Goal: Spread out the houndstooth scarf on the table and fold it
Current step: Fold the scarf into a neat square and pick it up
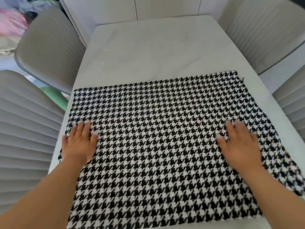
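The black-and-white houndstooth scarf [158, 138] lies flat across the near half of the pale grey table [156, 52], reaching both side edges. Its right end hangs over the right edge. My left hand [80, 142] rests palm down with straight fingers on the scarf's left side. My right hand [240, 142] lies flat on the right side, slightly blurred. Neither hand grips the cloth.
Grey ribbed chairs stand at the near left [24, 133], far left [49, 47], far right [267, 30] and near right [292, 104]. White cabinet doors [148, 7] close off the far end. A blurred pile of coloured clothes [13, 22] lies top left.
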### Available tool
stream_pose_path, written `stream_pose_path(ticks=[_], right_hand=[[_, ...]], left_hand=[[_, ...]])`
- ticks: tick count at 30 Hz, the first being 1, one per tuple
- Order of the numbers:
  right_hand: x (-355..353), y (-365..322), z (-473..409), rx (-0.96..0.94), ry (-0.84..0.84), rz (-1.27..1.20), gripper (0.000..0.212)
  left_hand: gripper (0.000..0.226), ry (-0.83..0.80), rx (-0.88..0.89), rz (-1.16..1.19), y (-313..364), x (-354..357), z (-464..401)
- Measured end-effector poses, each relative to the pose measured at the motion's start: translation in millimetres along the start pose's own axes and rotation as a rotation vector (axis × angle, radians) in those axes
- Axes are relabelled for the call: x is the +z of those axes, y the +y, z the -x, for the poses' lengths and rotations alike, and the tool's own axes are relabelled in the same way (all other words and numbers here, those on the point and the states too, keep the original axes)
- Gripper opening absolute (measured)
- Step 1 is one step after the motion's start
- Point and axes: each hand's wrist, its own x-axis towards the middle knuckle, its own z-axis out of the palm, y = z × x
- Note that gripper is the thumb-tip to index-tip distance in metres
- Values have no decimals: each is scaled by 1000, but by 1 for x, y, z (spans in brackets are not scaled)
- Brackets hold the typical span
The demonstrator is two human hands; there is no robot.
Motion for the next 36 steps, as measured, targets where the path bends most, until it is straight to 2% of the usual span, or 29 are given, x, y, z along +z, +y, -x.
stream_pose_path(ticks=[3, 5, 7, 9, 11, 15, 19, 24, 28, 30, 32, 36], right_hand=[[1, 41, 4, 171, -31, 21, 84], [-1, 40, 15, 206, -42, -21, 86], [-1, 24, 39, 97, -39, -36, 82], [5, 11, 68, -59, -53, -10, 77], [13, 15, 88, -107, -54, 4, 75], [19, 43, 93, 1, -37, 2, 77], [15, 57, 92, 105, -25, -85, 73], [2, 80, 96, 328, -14, -122, 79], [-13, 89, 101, 436, -37, -108, 87], [-19, 90, 103, 482, -52, -131, 82], [-20, 93, 105, 511, -85, -263, 70], [-19, 90, 117, 411, -118, -498, 37]], left_hand=[[64, 56, -45, 35, -4, -5, 18], [66, 163, 42, 2, 9, 3, 50], [65, 223, 236, 18, 25, 26, 97], [64, 164, 378, 38, 28, 54, 139], [63, 129, 391, 10, 13, 73, 160], [70, 112, 206, 13, -20, 68, 159], [78, 131, 157, 36, 6, 52, 169], [65, 134, 388, 59, 72, 56, 219], [50, 205, 446, 180, 102, 62, 248], [46, 211, 461, 171, 110, 66, 258], [45, 192, 472, 130, 113, 68, 263], [49, 196, 456, 108, 113, 68, 265]])
